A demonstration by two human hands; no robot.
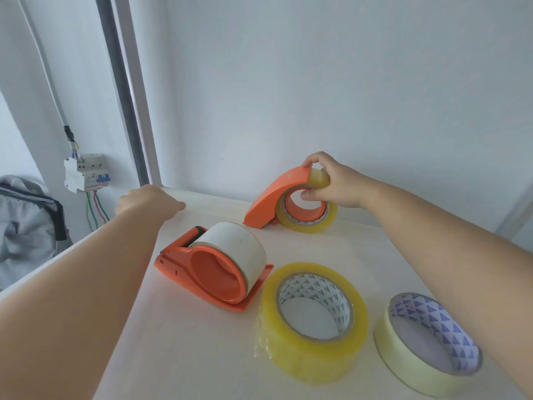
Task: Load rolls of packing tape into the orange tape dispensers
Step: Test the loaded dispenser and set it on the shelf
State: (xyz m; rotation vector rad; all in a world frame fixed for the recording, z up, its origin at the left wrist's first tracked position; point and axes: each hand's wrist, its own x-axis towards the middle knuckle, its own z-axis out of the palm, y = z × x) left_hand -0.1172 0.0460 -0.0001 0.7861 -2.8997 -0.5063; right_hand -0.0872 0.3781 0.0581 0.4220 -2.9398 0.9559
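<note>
Two orange tape dispensers stand on the white table (202, 356). The far dispenser (268, 197) carries a yellowish roll (308, 223) on its hub; my right hand (331, 183) grips this roll, fingers over its top and thumb inside the core. The near dispenser (207, 272) holds a white roll (233, 246). My left hand (147, 202) rests at the table's far left corner, fingers loosely bent, holding nothing. Two loose rolls lie in front: a thick yellow roll (311, 321) and a thinner pale roll (418, 353), partly under my right forearm.
A white wall rises just behind the table. Left of the table hang an electrical breaker box (85, 171) with coloured wires, and a grey bag (26, 217) sits below it. A dark vertical pole (121, 90) stands at the corner.
</note>
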